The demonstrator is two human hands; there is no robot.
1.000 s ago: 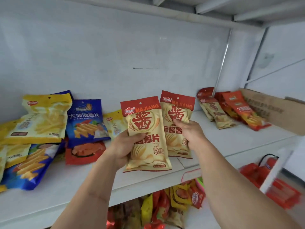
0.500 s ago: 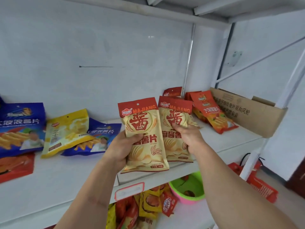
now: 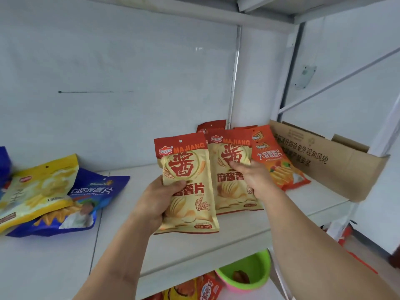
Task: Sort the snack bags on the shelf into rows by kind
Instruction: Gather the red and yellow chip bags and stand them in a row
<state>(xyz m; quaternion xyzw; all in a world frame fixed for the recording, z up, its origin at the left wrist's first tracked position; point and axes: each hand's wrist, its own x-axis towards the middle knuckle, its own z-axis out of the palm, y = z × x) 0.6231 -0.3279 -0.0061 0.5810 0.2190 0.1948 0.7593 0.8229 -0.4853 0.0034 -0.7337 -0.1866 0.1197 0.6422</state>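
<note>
1. In the head view we see the left hand gripping a tan-and-red chip bag upright above the shelf, thumb across its front, fingers behind
2. The right hand holds a second tan-and-red bag of the same kind just right of the first, fingers curled over its front; we cannot tell whether its lower edge touches the shelf
3. Just beyond the right hand an orange bag leans back on the shelf, with more red-topped bags behind it
4. Right of that hand a cardboard box sits at the shelf's end
5. Well left of the left hand lie a yellow bag atop a blue bag
6. Below the shelf, under the right forearm, sits a green bowl, with more snack bags to its left
</note>
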